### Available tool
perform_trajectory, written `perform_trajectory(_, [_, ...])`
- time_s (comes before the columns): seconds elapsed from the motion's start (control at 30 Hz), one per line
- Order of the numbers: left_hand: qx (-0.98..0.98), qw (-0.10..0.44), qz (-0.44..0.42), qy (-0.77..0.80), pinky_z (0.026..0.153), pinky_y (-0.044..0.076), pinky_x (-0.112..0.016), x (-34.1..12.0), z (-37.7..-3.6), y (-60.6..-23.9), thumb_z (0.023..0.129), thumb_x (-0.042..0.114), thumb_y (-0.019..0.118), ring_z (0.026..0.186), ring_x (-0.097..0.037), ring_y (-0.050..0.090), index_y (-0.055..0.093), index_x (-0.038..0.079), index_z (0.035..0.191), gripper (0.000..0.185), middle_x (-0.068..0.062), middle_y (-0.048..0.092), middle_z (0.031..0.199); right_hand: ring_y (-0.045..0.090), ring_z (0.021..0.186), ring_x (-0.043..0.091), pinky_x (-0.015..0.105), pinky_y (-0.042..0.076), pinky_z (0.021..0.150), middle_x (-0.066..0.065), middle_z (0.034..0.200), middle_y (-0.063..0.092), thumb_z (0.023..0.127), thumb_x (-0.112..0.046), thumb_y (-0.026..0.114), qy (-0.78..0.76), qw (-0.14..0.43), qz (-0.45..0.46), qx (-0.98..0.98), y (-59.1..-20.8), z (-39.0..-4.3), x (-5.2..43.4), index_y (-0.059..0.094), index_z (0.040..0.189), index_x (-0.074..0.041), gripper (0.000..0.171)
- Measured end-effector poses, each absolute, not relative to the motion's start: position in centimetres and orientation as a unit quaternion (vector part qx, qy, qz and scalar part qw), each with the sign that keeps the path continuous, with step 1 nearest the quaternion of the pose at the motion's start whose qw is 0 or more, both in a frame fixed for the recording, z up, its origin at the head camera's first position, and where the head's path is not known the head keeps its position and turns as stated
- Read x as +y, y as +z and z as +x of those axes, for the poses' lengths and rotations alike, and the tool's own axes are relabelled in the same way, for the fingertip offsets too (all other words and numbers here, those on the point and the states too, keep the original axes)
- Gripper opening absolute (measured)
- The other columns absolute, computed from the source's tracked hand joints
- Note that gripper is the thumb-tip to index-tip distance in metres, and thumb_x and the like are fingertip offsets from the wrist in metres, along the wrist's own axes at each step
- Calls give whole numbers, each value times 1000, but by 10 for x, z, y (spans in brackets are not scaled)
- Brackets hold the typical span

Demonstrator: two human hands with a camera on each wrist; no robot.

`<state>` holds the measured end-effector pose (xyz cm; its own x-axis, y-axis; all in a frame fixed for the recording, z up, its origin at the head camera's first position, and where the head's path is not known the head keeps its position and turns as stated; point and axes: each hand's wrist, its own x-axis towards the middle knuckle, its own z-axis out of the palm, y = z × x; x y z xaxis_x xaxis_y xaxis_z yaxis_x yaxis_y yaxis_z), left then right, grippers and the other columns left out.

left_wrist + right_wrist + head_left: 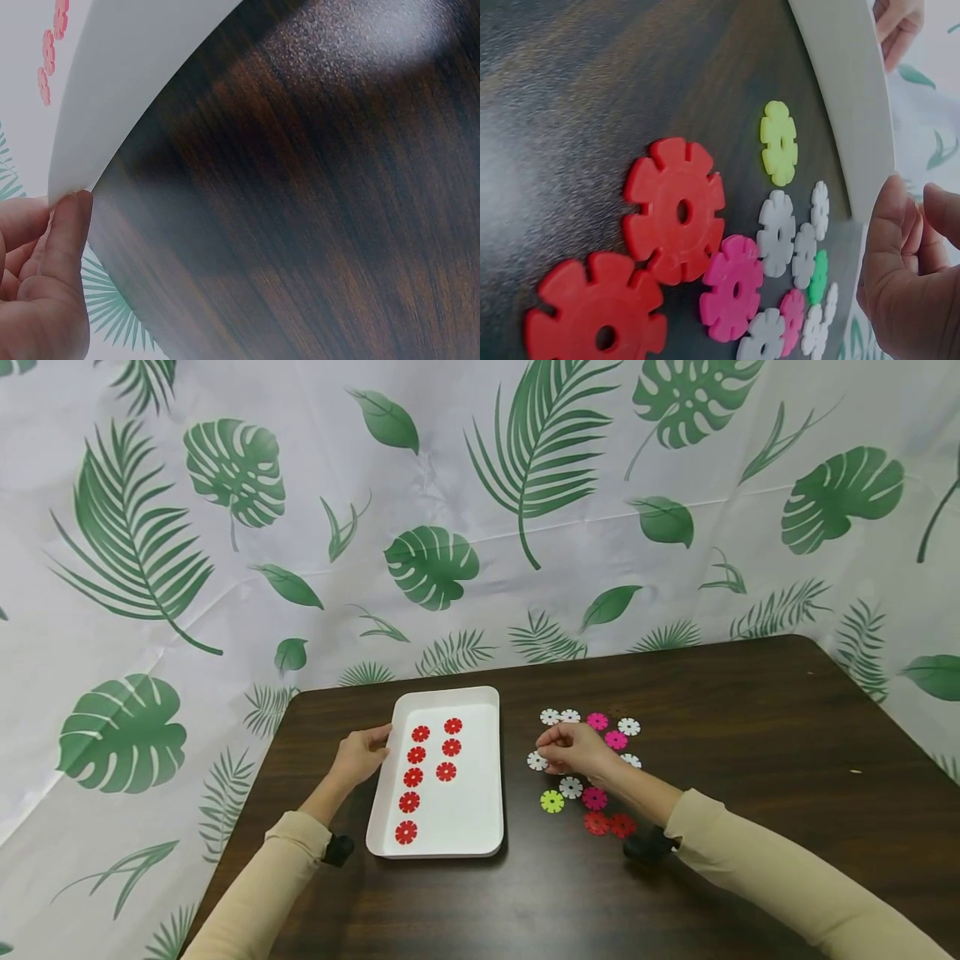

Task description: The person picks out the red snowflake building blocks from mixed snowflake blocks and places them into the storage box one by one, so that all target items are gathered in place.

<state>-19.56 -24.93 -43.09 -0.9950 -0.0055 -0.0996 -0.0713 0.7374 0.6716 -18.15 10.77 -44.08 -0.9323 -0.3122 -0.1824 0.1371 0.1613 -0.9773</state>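
Observation:
My left hand [360, 758] pinches the left rim of a white tray [474, 810], its thumb and fingers at the edge in the left wrist view. Inside the tray, red notched plastic discs [413, 777] stand in two columns. To the right of the tray, my right hand [579, 748] hovers over a loose group of discs. Its fingers are loosely bent, the thumb apart from the index finger, and nothing shows between them in the right wrist view. A white disc [537, 761] lies by its fingertips. A green disc [818, 277] shows only in the right wrist view.
Around the right hand lie more white discs [571, 788], pink discs [595, 798], a yellow disc [552, 802] and two red discs [622, 825]. All rest on a dark wood table [750, 735]. Behind it hangs a leaf-print cloth [480, 635].

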Motion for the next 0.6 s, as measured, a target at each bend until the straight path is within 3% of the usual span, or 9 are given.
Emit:
perform_trajectory(0.13, [930,46,-20,364,94,49,-44,-249,-195,-431,91,-1,55,113,-33,57,48,1,136,46,-21,52,134,53,66,11,29,58,70,4,75,54,89,-1,59,-646,179,-65,739,-441,-178,113,53,108,16,26])
perform_trajectory(0.6, [929,45,-16,366,94,48,-45,-249,-195,-431,90,-2,54,114,-34,57,47,-1,136,46,-22,53,133,60,69,12,32,59,71,10,84,60,89,-4,61,-636,176,-55,749,-446,-164,142,54,109,15,29])
